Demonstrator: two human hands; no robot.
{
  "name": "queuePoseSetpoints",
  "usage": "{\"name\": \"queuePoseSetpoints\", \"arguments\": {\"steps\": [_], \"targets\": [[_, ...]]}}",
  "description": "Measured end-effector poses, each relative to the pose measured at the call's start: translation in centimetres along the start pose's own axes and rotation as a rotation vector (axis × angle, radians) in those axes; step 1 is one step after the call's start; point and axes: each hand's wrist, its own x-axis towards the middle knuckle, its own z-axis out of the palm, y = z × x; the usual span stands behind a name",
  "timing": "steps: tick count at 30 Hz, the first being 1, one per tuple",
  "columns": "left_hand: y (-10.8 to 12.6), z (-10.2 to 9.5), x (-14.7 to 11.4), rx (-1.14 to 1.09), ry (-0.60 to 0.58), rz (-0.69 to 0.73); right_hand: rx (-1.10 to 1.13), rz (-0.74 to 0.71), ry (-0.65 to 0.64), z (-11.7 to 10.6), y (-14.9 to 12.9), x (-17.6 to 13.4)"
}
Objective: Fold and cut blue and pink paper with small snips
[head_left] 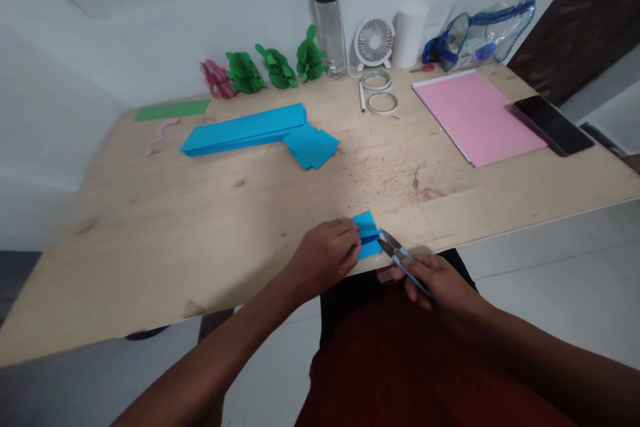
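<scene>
My left hand point(327, 255) is closed on a folded piece of blue paper point(369, 221) at the table's front edge. A raised fold stands up along the paper's middle. In my right hand point(435, 279) is a pair of thread snips point(407, 262), gripped by its blue handles. Its blades are apart and their tips reach the right end of the fold; whether they touch it I cannot tell. Farther back lie a small stack of blue paper squares point(313, 147) and a pile of long blue paper strips point(245, 128).
Along the wall stand green paper shapes point(283, 68), a pink one point(219, 79), a glass bottle point(331, 37), a small fan point(374, 42) and a clear pouch point(483, 37). Tape rolls point(383, 103), a pen point(362, 96), pink paper point(477, 117) and a phone point(553, 123) lie on the table.
</scene>
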Motion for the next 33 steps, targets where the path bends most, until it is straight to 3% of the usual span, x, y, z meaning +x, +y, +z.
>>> {"name": "queuePoseSetpoints", "arguments": {"steps": [10, 21, 25, 31, 33], "targets": [[0.8, -0.1, 0.0, 0.135, -0.134, 0.040, 0.064, 0.018, -0.014, 0.3, -0.6, -0.6], [-0.6, 0.3, 0.0, 0.081, -0.005, -0.046, -0.001, -0.005, -0.051, -0.1, -0.4, 0.0], [-1.1, 0.5, -0.1, 0.053, 0.053, 0.032, 0.014, 0.008, -0.041, -0.1, -0.2, 0.1], [-0.7, 0.1, 0.0, 0.099, -0.094, 0.123, 0.026, -0.014, -0.052, -0.1, 0.0, 0.0], [-0.6, 0.1, 0.0, 0.095, -0.086, 0.121, 0.016, -0.008, -0.050, -0.1, 0.0, 0.0]]}}
